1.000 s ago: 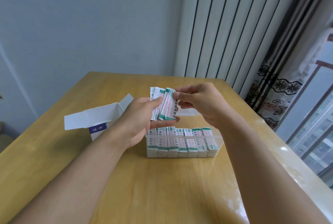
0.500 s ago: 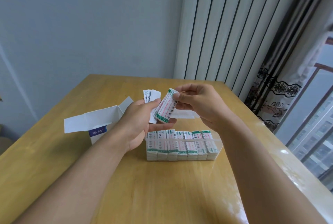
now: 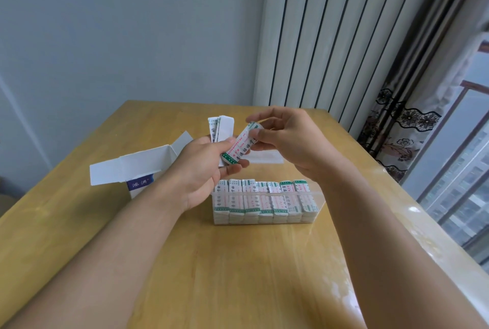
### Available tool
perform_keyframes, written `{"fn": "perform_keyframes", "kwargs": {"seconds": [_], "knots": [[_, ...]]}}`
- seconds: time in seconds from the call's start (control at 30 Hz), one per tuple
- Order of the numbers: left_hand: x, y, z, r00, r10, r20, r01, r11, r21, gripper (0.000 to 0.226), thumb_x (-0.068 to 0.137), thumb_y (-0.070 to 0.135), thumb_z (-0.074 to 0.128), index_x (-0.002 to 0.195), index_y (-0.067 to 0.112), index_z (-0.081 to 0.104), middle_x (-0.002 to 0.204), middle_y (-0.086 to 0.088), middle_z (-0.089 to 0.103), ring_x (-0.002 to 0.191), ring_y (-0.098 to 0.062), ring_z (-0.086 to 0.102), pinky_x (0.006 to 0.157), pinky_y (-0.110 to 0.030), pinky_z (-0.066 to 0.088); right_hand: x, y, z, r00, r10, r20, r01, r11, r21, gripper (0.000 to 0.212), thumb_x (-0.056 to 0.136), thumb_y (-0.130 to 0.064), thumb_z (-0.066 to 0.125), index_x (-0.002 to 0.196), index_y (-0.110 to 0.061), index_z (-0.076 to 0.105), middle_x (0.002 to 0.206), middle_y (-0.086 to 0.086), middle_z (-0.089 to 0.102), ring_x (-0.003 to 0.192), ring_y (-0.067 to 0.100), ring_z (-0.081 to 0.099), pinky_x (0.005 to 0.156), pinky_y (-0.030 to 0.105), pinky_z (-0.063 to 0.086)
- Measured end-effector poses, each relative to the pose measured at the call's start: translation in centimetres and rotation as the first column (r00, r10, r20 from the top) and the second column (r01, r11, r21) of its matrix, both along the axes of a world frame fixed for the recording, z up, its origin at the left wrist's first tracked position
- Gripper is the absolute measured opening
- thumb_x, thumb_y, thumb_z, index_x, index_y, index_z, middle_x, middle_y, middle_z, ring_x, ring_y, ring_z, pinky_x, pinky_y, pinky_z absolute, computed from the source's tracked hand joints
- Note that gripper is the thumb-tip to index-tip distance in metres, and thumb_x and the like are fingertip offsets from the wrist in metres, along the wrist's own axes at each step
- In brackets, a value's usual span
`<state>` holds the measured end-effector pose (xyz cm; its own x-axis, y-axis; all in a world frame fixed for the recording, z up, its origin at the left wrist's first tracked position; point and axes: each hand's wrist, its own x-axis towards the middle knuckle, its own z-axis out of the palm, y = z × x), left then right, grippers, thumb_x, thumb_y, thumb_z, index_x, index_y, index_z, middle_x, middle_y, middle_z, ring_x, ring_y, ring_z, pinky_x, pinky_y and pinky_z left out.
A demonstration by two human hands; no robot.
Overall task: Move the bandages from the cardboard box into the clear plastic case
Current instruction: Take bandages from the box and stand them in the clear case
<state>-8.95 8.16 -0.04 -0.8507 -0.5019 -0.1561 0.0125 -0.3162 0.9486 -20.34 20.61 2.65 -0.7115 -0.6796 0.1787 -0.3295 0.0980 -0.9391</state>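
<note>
Since a second ago the right hand (image 3: 288,140) has drawn one small stack of white, green-edged bandage strips (image 3: 239,148) away from the rest; its grip pinches the stack's upper end. Just left of it, the left hand (image 3: 203,167) holds the remaining white strips (image 3: 221,130) fanned upright, its thumb touching the pulled stack's lower end. Below both, at centre frame, the clear plastic case (image 3: 267,208) sits on the wooden bench (image 3: 238,275), seemingly full, with a row of bundles across it. Left of centre, the open white cardboard box (image 3: 140,169) has its inside hidden. I'd judge the job nearly done.
</note>
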Motion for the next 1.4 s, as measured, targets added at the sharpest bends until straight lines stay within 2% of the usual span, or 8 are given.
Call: {"fn": "perform_keyframes", "kwargs": {"seconds": [0.2, 0.33, 0.4, 0.5, 0.57, 0.7, 1.13, 1.4], "knots": [[-0.2, 0.1, -0.2, 0.999, 0.024, -0.028, -0.024, 0.999, 0.031, 0.017, 0.105, 0.015, 0.053, 0.115, 0.003, 0.058, 0.107, -0.018, 0.072, 0.081, -0.027, 0.076, 0.068, -0.028, 0.063, -0.2, -0.3, -0.3, 0.999, -0.020, 0.048, 0.023, 0.998, -0.059, 0.027, 0.089, 0.000, 0.072, 0.114, -0.007, 0.066, 0.092, 0.016, 0.073, 0.085, 0.024, 0.076, 0.082, 0.036, 0.062], [-0.7, 0.1, -1.1, 0.997, 0.073, -0.018, -0.076, 0.968, -0.241, 0.021, 0.108, 0.018, 0.046, 0.104, 0.007, 0.063, 0.100, -0.013, 0.075, 0.084, -0.030, 0.077, 0.078, -0.035, 0.062, -2.1, 1.7, 0.6, 0.997, -0.016, 0.071, 0.018, 1.000, -0.026, 0.014, 0.089, 0.003, 0.070, 0.101, -0.002, 0.067, 0.094, 0.015, 0.074, 0.091, 0.025, 0.076, 0.080, 0.031, 0.061], [-0.9, -0.1, -1.4, 0.996, 0.091, -0.021, -0.093, 0.949, -0.300, 0.023, 0.109, 0.018, 0.045, 0.104, 0.006, 0.064, 0.097, -0.012, 0.074, 0.081, -0.028, 0.076, 0.080, -0.037, 0.061, -3.0, 3.1, 0.8, 0.999, 0.004, 0.051, -0.008, 0.996, 0.090, 0.012, 0.089, 0.005, 0.069, 0.098, -0.003, 0.067, 0.092, 0.013, 0.074, 0.093, 0.027, 0.075, 0.080, 0.031, 0.062], [-0.9, -0.3, -1.6, 0.996, 0.089, -0.031, -0.094, 0.955, -0.280, 0.023, 0.108, 0.016, 0.045, 0.103, 0.005, 0.064, 0.095, -0.012, 0.072, 0.085, -0.032, 0.076, 0.080, -0.036, 0.061, -3.6, 3.7, 0.0, 0.998, 0.052, -0.022, -0.040, 0.932, 0.360, 0.011, 0.090, 0.003, 0.069, 0.098, -0.004, 0.069, 0.090, 0.013, 0.076, 0.090, 0.028, 0.074, 0.077, 0.031, 0.063], [-0.9, -0.3, -1.7, 0.996, 0.086, -0.032, -0.091, 0.959, -0.269, 0.022, 0.108, 0.016, 0.045, 0.103, 0.006, 0.064, 0.095, -0.012, 0.072, 0.088, -0.034, 0.076, 0.080, -0.036, 0.060, -3.7, 3.3, -0.8, 0.997, 0.082, 0.000, -0.074, 0.900, 0.429, 0.013, 0.090, 0.002, 0.070, 0.100, -0.006, 0.071, 0.090, 0.012, 0.076, 0.088, 0.029, 0.075, 0.079, 0.034, 0.063], [-1.0, -0.4, -1.8, 0.996, 0.079, -0.035, -0.085, 0.961, -0.264, 0.023, 0.108, 0.017, 0.046, 0.103, 0.005, 0.065, 0.095, -0.012, 0.072, 0.091, -0.036, 0.075, 0.082, -0.037, 0.061, -4.0, 2.6, -1.8, 0.992, 0.121, 0.031, -0.121, 0.879, 0.461, 0.018, 0.089, 0.003, 0.071, 0.104, -0.007, 0.072, 0.091, 0.012, 0.076, 0.092, 0.032, 0.074, 0.083, 0.039, 0.063], [-1.1, -0.6, -2.0, 0.997, 0.059, -0.054, -0.071, 0.964, -0.255, 0.022, 0.108, 0.016, 0.046, 0.102, 0.006, 0.064, 0.096, -0.014, 0.071, 0.087, -0.032, 0.075, 0.079, -0.034, 0.060, -3.8, 1.4, -3.2, 0.979, 0.202, 0.038, -0.189, 0.809, 0.557, 0.022, 0.087, 0.002, 0.074, 0.104, -0.012, 0.075, 0.098, 0.012, 0.077, 0.093, 0.029, 0.074, 0.084, 0.037, 0.063], [-0.9, -0.5, -1.8, 0.997, 0.053, -0.050, -0.065, 0.964, -0.258, 0.022, 0.108, 0.015, 0.046, 0.102, 0.005, 0.064, 0.095, -0.014, 0.071, 0.089, -0.034, 0.075, 0.079, -0.034, 0.060, -3.2, 1.2, -2.9, 0.953, 0.218, -0.213, -0.014, 0.729, 0.684, 0.026, 0.091, -0.015, 0.073, 0.113, -0.029, 0.076, 0.094, -0.004, 0.077, 0.082, 0.007, 0.070, 0.064, 0.019, 0.053]]}}
